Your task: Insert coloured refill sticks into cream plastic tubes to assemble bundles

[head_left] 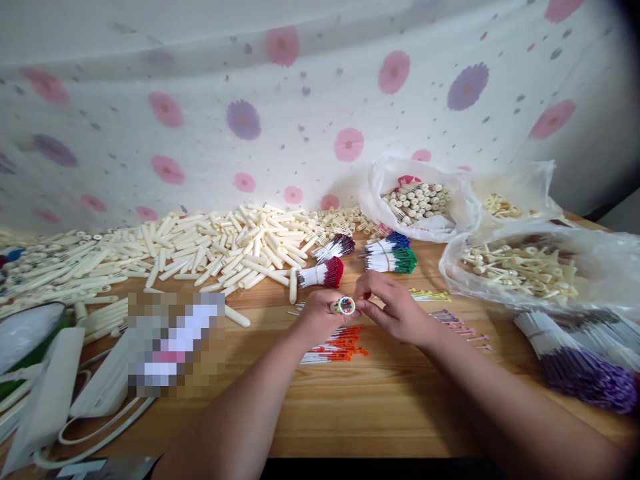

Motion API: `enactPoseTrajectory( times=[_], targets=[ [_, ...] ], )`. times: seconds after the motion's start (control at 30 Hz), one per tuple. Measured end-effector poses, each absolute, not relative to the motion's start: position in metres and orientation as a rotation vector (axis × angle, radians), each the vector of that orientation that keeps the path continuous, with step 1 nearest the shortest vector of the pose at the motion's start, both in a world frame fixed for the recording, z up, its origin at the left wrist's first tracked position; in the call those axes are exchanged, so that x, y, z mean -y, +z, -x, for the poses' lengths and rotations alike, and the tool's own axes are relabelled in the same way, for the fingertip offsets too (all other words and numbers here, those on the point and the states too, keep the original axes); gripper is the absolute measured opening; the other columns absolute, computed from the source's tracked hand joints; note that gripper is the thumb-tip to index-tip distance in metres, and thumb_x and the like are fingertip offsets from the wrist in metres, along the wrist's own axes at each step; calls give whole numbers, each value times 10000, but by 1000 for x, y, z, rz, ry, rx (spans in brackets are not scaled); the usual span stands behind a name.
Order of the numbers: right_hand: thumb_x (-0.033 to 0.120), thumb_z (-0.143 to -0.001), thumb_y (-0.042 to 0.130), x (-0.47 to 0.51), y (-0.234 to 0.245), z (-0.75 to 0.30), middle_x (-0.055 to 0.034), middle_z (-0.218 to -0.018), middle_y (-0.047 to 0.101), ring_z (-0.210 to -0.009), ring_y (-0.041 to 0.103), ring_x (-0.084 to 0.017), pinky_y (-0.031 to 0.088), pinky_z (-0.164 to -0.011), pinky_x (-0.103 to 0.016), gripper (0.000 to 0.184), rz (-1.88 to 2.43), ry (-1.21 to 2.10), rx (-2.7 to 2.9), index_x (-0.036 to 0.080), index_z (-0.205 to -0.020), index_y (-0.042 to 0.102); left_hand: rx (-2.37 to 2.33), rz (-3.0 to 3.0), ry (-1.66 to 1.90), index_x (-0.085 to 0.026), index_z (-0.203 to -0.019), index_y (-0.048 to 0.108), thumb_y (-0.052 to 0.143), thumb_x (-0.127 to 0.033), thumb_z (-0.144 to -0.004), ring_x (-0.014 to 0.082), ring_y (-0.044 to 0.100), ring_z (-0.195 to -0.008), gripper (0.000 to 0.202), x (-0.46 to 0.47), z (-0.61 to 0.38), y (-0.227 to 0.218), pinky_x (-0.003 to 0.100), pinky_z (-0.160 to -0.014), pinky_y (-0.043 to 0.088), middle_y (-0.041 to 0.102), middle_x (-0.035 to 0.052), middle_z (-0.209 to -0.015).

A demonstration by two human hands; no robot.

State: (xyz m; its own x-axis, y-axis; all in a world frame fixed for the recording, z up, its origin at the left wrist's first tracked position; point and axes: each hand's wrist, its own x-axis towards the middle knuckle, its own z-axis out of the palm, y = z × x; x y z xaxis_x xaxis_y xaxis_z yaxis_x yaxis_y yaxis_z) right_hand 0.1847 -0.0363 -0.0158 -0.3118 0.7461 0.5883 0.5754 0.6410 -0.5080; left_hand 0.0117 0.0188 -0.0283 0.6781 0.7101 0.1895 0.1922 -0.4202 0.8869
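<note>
My left hand (317, 317) is closed around a cream multicolour pen barrel (346, 306), its open round end facing me with several coloured tips inside. Right beside that end, my right hand (395, 310) has thumb and forefinger pinched together; anything between them is too small to make out. Below the hands lie loose orange-tipped pen refills (340, 347). To the right are a few yellow-tipped refills (430, 295) and a short row of purple and pink ones (463, 327). Behind the hands sit banded refill bundles: red (323, 273), green (395, 260), blue (387, 242) and dark-tipped (335, 248).
Cream pen barrels (250, 243) are heaped along the back left. Plastic bags of cream parts (525, 270) and pen pieces (420, 201) stand at the right. Purple-tipped refill bundles (580, 363) lie far right. A white power strip (107, 373) with a cord is at left.
</note>
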Motion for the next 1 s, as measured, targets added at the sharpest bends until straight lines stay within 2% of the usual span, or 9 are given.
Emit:
enactPoseTrajectory(
  times=[0.2, 0.33, 0.47, 0.63, 0.73, 0.8, 0.9, 1.0],
  targets=[
    [201, -888, 476, 36, -17, -182, -40, -748, 552, -695, 491, -152, 389, -623, -267, 115, 1215, 278, 1994, 181, -777, 496, -727, -2068, 719, -166, -499, 314, 613, -280, -756, 76, 281, -537, 411, -22, -11, -35, 218, -509, 228, 303, -61, -529],
    [198, -879, 471, 36, -18, -175, -25, -713, 545, -657, 493, -140, 380, -590, -250, 120, 1317, 390, 1882, 181, -761, 475, -744, -2239, 843, -172, -507, 243, 535, -183, -772, 85, 298, -538, 394, -22, -11, -39, 235, -530, 221, 301, -55, -519],
    [200, -859, 489, 35, -19, -168, -13, -672, 540, -607, 484, -129, 367, -551, -243, 123, 1402, 468, 1724, 176, -739, 476, -797, -2352, 961, -173, -523, 244, 482, -143, -772, 96, 303, -550, 345, -20, -13, -40, 248, -540, 208, 300, -48, -533],
    [250, -863, 528, 34, -20, -168, -6, -687, 561, -615, 510, -117, 417, -567, -235, 122, 1139, 614, 1622, 173, -768, 516, -820, -2161, 901, -173, -510, 289, 551, -265, -785, 92, 322, -547, 390, -22, -13, -37, 228, -530, 241, 325, -49, -548],
    [245, -861, 551, 34, -17, -175, -12, -711, 569, -643, 521, -117, 423, -588, -233, 116, 1051, 560, 1668, 171, -773, 543, -732, -2039, 786, -161, -547, 414, 604, -399, -771, 94, 363, -565, 378, -25, -9, -33, 219, -543, 283, 389, -43, -575],
    [236, -860, 565, 34, -14, -180, -12, -713, 566, -651, 514, -115, 413, -593, -229, 118, 1036, 473, 1718, 171, -762, 554, -681, -1963, 694, -150, -616, 519, 566, -463, -800, 105, 413, -588, 366, -25, -6, -30, 223, -558, 314, 468, -23, -605],
    [229, -858, 578, 34, -12, -184, -15, -722, 574, -664, 518, -115, 409, -599, -225, 116, 986, 409, 1794, 172, -758, 562, -679, -1907, 643, -142, -645, 577, 525, -456, -836, 115, 462, -597, 371, -25, -4, -28, 228, -565, 341, 529, -2, -616],
    [226, -864, 572, 33, -13, -183, -9, -712, 573, -653, 516, -109, 403, -586, -215, 123, 972, 374, 1806, 173, -754, 551, -715, -1976, 725, -147, -567, 532, 567, -410, -810, 106, 450, -563, 360, -24, -6, -28, 227, -553, 338, 494, -18, -574]
  ],
)
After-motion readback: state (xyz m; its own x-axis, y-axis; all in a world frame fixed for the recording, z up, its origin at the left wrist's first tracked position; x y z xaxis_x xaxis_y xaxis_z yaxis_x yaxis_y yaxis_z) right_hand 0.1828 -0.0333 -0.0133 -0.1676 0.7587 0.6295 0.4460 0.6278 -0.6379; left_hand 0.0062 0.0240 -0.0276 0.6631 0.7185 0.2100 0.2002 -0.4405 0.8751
